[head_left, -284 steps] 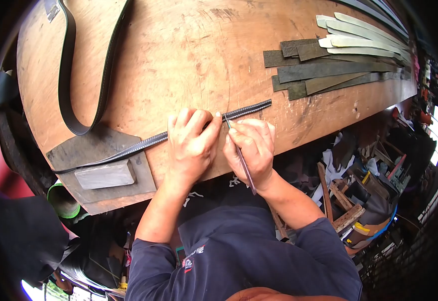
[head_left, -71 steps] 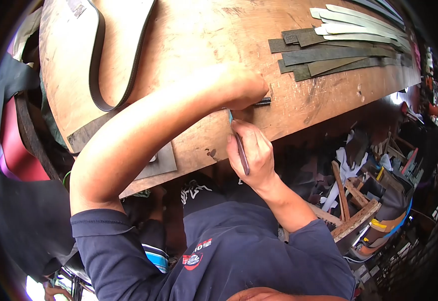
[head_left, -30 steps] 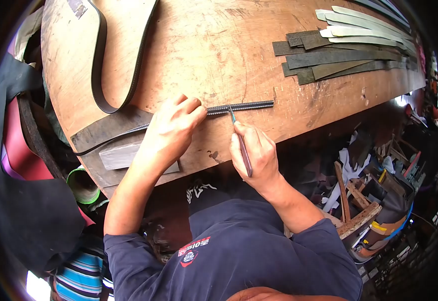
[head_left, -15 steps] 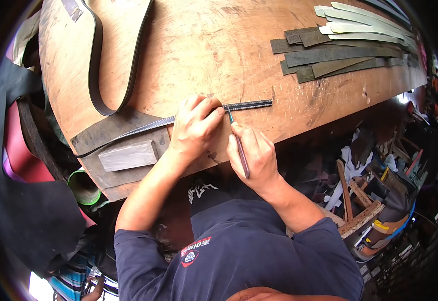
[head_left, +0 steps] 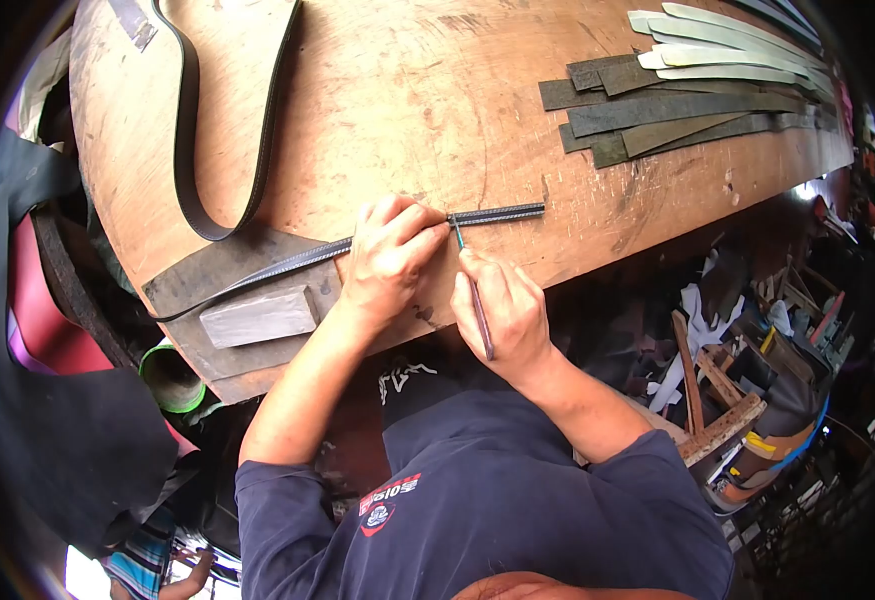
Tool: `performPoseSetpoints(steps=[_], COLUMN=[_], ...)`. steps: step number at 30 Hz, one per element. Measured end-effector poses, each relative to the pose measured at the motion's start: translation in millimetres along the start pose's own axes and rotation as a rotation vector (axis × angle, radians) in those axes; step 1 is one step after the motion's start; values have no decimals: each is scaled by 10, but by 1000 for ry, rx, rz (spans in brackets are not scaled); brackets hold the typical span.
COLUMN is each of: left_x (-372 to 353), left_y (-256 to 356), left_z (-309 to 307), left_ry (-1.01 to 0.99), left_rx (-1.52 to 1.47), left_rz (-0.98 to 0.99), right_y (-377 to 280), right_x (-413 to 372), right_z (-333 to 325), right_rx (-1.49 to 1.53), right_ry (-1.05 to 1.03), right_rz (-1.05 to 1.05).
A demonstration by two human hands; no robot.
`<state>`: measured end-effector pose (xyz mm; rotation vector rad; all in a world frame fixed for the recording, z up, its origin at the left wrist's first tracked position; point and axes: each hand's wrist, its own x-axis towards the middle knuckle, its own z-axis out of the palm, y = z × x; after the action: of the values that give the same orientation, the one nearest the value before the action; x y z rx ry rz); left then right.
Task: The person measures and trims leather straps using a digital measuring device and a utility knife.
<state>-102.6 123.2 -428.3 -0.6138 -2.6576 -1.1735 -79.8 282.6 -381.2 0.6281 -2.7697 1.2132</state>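
Note:
A narrow black strap with pale stitching [head_left: 500, 214] lies across the wooden table. My left hand [head_left: 394, 262] is closed over its middle, fingertips pressed together on it. In my right hand [head_left: 507, 310] is a slim tool like a fine brush [head_left: 481, 318], with a dark reddish handle and a teal neck. Its tip meets the strap just right of my left fingertips; the tip is too small to make out. Leftward, the strap runs over a dark flat sheet [head_left: 182, 268] and past a grey rectangular block [head_left: 259, 318].
A wider black belt [head_left: 187, 130] curves in a loop on the wooden table [head_left: 407, 110]. Dark strips [head_left: 682, 115] and whitish strips [head_left: 727, 45] fan out at the far right. A green-rimmed container [head_left: 172, 378] stands beside the table. Another person's arm [head_left: 189, 578] shows at lower left.
The view has shifted slightly. Both hands stay at nearly the same spot on the strap, and the tool's tip remains beside my left fingertips.

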Motion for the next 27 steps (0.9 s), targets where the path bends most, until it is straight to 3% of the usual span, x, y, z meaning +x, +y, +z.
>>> performPoseSetpoints(steps=[8,17,20,23,27], left_x=[-3,-8,-25,-20,-3], left_y=[19,20,30,36,75], left_z=[-3,17,48,36,15], left_ry=[6,27,54,54,25], left_rx=[9,32,47,94,113], left_rz=[-3,9,21,42,19], right_y=[95,57,12,44,214], right_x=[-18,-45,15,63,139], right_z=[120,86,-5,-220,-566], right_rx=[-32,-9,33,91,-43], right_ry=[88,114,29,117,158], right_rz=[-85,-41,43,61,-87])
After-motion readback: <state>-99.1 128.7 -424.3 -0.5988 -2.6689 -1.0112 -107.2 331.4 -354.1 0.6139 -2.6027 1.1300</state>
